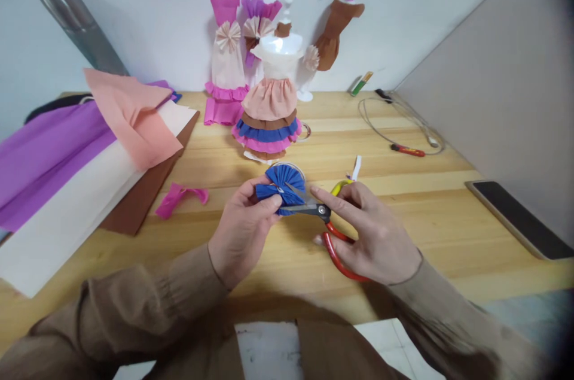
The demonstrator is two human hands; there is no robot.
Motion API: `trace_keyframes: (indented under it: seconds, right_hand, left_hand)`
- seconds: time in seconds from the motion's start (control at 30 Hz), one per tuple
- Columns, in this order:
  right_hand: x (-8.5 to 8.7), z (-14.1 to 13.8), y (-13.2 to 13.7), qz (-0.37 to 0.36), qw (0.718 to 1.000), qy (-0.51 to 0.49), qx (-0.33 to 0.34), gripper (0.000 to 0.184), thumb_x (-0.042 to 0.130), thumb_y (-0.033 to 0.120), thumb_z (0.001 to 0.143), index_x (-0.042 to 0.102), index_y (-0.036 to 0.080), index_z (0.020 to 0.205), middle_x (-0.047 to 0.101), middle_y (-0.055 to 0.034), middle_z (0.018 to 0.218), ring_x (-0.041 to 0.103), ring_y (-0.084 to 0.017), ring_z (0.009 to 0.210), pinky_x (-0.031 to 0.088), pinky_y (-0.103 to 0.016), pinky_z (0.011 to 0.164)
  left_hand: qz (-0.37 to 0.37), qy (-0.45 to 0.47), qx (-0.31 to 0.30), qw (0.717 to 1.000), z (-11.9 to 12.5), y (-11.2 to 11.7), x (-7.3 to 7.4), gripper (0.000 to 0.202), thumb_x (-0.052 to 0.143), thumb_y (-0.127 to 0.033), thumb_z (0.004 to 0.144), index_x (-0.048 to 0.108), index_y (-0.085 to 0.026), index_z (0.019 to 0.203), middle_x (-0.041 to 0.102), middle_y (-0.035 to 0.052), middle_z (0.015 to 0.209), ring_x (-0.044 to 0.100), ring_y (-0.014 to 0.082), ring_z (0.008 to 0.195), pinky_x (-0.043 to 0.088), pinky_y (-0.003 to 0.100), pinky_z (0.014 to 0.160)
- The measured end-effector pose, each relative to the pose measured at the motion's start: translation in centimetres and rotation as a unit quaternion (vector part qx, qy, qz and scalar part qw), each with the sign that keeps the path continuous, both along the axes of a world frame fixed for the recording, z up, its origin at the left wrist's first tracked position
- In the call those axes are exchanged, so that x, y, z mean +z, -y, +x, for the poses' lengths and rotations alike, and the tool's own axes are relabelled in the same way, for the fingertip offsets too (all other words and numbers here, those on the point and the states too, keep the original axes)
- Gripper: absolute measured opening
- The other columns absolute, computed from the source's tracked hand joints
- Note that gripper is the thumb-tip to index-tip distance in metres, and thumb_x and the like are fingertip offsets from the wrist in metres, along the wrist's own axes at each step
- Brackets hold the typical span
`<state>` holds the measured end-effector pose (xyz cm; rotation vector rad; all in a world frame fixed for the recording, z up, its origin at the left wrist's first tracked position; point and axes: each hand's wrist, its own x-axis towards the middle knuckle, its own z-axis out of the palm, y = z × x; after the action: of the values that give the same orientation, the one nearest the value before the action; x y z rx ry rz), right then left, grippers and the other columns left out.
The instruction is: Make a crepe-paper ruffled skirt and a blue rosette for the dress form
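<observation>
Pinched between thumb and fingers of my left hand (249, 221) is a blue pleated paper rosette (291, 179), fanned out nearly to a full round. My right hand (374, 227) grips scissors (334, 242) with red and yellow handles, its index finger stretched along them. The scissor blades lie apart at the rosette's right side, the lower one over its bottom edge; whether they touch the paper I cannot tell. Just beyond stands a small mannequin (278, 51) in a tiered paper skirt (271, 99) of peach, brown, blue and pink.
Paper sheets (81, 170) in purple, cream, peach and brown are heaped at left, near a pink paper scrap (177, 197). Several dressed mannequins (228, 39) line the wall. At right are a cable (399, 102), a red-handled tool (407, 151) and a phone (520, 218).
</observation>
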<state>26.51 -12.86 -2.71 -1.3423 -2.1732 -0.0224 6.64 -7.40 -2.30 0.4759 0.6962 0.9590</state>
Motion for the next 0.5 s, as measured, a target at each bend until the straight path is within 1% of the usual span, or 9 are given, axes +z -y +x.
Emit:
trace_keyframes:
  seconds: [0.13,0.23,0.33,0.5]
  right_hand:
    - [0.4,0.1,0.2,-0.005,1.000,0.011,-0.005,0.053,0.063,0.025,0.084,0.057,0.017,0.136,0.048,-0.0063,0.085,0.052,-0.019,0.070,0.051,-0.035,0.058]
    - [0.6,0.4,0.4,-0.008,0.999,0.032,-0.007,0.051,0.061,0.026,0.085,0.058,0.016,0.135,0.049,-0.0072,0.086,0.053,-0.019,0.070,0.052,-0.035,0.059]
    - [0.7,0.7,0.6,-0.008,0.998,0.055,-0.004,0.048,0.059,0.027,0.087,0.058,0.013,0.134,0.049,-0.0087,0.087,0.054,-0.020,0.071,0.052,-0.036,0.060]
    - [0.7,1.1,0.8,0.007,0.995,0.101,-0.014,0.045,0.056,0.025,0.089,0.060,0.017,0.133,0.051,-0.0073,0.084,0.053,-0.018,0.064,0.050,-0.032,0.055]
  left_hand:
    - [0.000,-0.005,-0.002,1.000,-0.1,-0.2,0.2,0.025,0.074,-0.011,0.067,0.067,-0.017,0.091,0.071,0.0048,0.093,0.067,0.0207,0.094,0.048,0.040,0.094]
    - [-0.001,-0.011,-0.001,1.000,-0.1,-0.2,0.2,0.026,0.073,-0.010,0.067,0.068,-0.016,0.092,0.071,0.0045,0.091,0.067,0.0191,0.091,0.049,0.039,0.094]
    - [-0.007,-0.018,0.006,1.000,0.0,-0.1,0.0,0.024,0.072,-0.008,0.067,0.067,-0.016,0.090,0.070,0.0025,0.087,0.066,0.0160,0.085,0.050,0.037,0.092]
    - [0.000,-0.038,0.002,0.999,0.0,-0.1,-0.2,0.021,0.071,-0.007,0.069,0.065,-0.015,0.086,0.069,0.0010,0.081,0.065,0.0137,0.080,0.050,0.031,0.084]
